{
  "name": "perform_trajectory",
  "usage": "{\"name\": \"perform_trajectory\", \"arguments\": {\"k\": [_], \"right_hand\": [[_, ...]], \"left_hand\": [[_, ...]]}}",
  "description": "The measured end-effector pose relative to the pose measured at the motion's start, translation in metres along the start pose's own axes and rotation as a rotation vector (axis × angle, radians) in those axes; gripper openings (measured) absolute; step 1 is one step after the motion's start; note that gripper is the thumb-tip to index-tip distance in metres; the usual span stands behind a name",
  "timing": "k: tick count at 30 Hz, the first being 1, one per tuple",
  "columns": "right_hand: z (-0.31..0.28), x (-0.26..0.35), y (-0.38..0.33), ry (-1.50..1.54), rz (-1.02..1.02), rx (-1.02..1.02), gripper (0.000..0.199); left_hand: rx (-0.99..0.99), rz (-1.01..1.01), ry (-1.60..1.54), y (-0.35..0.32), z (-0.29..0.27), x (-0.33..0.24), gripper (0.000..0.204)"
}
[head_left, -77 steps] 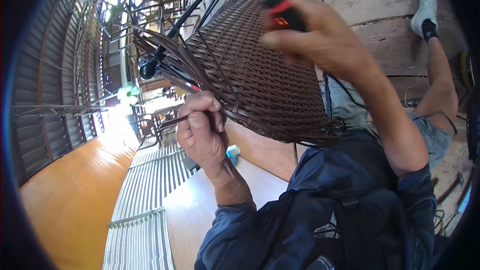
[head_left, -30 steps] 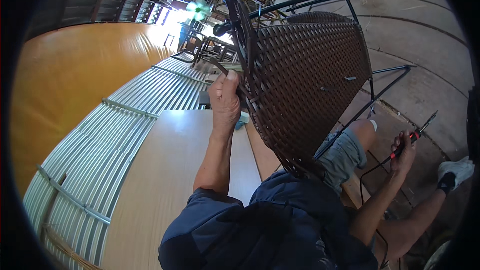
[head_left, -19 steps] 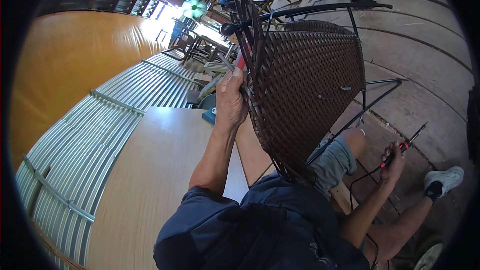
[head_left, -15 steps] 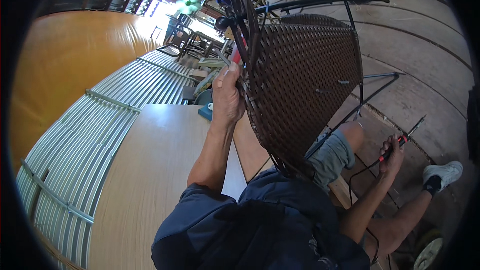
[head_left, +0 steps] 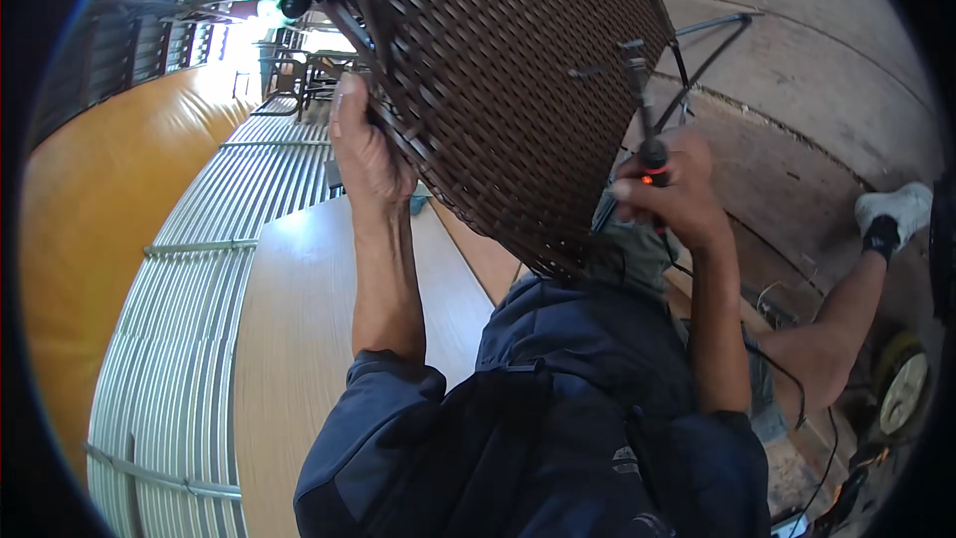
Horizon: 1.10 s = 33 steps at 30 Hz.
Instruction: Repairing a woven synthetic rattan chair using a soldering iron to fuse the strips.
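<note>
A dark brown woven wicker chair part (head_left: pixel 518 90) stands tilted in front of me, its lower edge by my lap. At its left edge my left hand (head_left: pixel 370 159) grips the rim, thumb up; the other fingers are partly hidden behind the weave. My right hand (head_left: pixel 685 194), slightly blurred, is closed round the black-and-red handle of a corded soldering iron (head_left: pixel 652 153) with a small red light. The iron's metal end lies over the right part of the weave, by short loose strand ends (head_left: pixel 595 71). Whether it touches them I cannot tell.
A pale wooden board (head_left: pixel 299 289) lies at my left, beside corrugated metal sheeting (head_left: pixel 189 289) and an orange sheet (head_left: pixel 110 179). Thin dark metal legs (head_left: pixel 709 52) jut out right of the wicker. The iron's cord (head_left: pixel 797 379) runs down past my leg, near a round object (head_left: pixel 904 394).
My right hand has brought the soldering iron from low at the right up and left to the wicker. The wicker and my left hand appear farther up and left as the view shifted.
</note>
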State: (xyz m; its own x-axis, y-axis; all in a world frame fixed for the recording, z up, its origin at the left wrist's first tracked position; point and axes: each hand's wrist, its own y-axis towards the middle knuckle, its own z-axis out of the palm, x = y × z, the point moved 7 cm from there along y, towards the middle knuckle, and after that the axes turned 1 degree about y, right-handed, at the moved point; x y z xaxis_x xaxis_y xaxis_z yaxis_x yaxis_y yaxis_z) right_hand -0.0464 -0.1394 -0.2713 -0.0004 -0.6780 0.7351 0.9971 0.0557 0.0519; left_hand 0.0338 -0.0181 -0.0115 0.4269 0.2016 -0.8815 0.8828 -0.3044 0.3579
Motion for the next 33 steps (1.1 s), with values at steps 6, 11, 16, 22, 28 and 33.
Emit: {"name": "perform_trajectory", "arguments": {"k": [6,11,16,22,28,33], "right_hand": [[0.071,-0.019,-0.014,-0.082,0.077,0.310,0.026],[0.082,-0.027,-0.028,-0.139,0.005,0.177,0.023],[0.086,-0.031,-0.039,-0.081,0.125,0.115,0.015],[0.087,-0.024,-0.052,-0.170,0.112,-0.004,0.019],[0.081,-0.043,-0.054,-0.021,0.071,-0.036,0.016],[0.081,-0.047,-0.054,-0.019,0.071,-0.069,0.016]], "left_hand": [[0.078,0.053,-0.076,0.006,-0.003,0.002,0.037],[0.150,0.026,-0.079,0.000,-0.004,0.005,0.035],[0.113,0.116,-0.060,-0.008,0.010,-0.006,0.029],[0.014,0.143,0.026,-0.007,-0.005,-0.008,0.029],[0.105,0.261,0.313,-0.010,0.001,-0.023,0.027],[0.041,0.292,0.115,-0.006,-0.002,-0.008,0.027]]}}
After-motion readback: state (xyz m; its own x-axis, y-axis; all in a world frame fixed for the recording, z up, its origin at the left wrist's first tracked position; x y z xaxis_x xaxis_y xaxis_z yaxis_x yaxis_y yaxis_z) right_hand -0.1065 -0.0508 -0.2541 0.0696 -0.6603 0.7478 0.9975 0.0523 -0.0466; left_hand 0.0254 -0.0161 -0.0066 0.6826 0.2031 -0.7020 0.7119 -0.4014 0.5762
